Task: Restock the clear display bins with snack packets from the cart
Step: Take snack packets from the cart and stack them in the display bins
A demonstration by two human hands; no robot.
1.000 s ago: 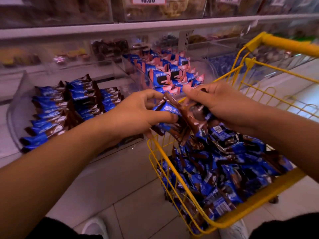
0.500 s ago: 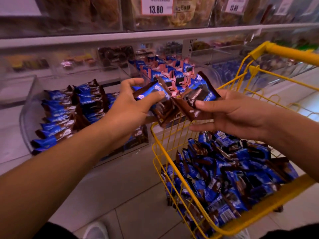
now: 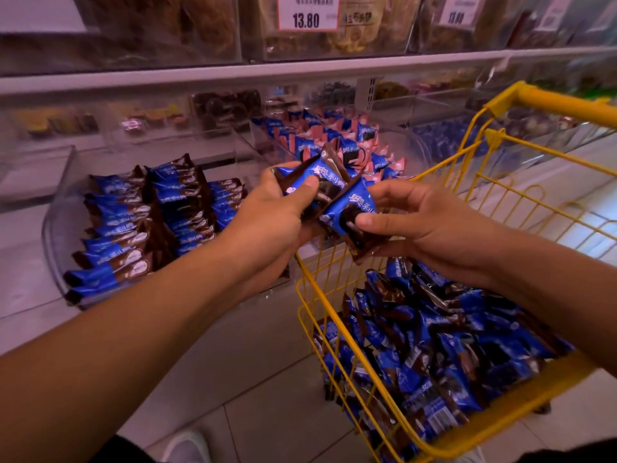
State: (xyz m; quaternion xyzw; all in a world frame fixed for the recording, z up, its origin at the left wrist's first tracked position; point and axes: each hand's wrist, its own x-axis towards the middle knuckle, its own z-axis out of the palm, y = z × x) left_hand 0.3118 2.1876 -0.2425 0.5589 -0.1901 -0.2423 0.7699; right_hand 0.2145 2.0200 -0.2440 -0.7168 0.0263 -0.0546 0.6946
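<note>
My left hand grips a small bunch of blue-and-brown snack packets, thumb pressed on top. My right hand pinches another blue packet between thumb and fingers, right beside the bunch. Both hands hover above the near left corner of the yellow wire cart, which holds a heap of the same packets. To the left, a clear display bin holds rows of matching packets standing on edge.
A second clear bin behind the hands holds blue and pink packets. The shelf above carries bagged snacks and a 13.80 price tag. The cart handle rises at right. Tiled floor and my white shoe lie below.
Both hands have lifted packets out of the cart up to bin height. The right hand has brought its packet against the bunch held by the left hand.
</note>
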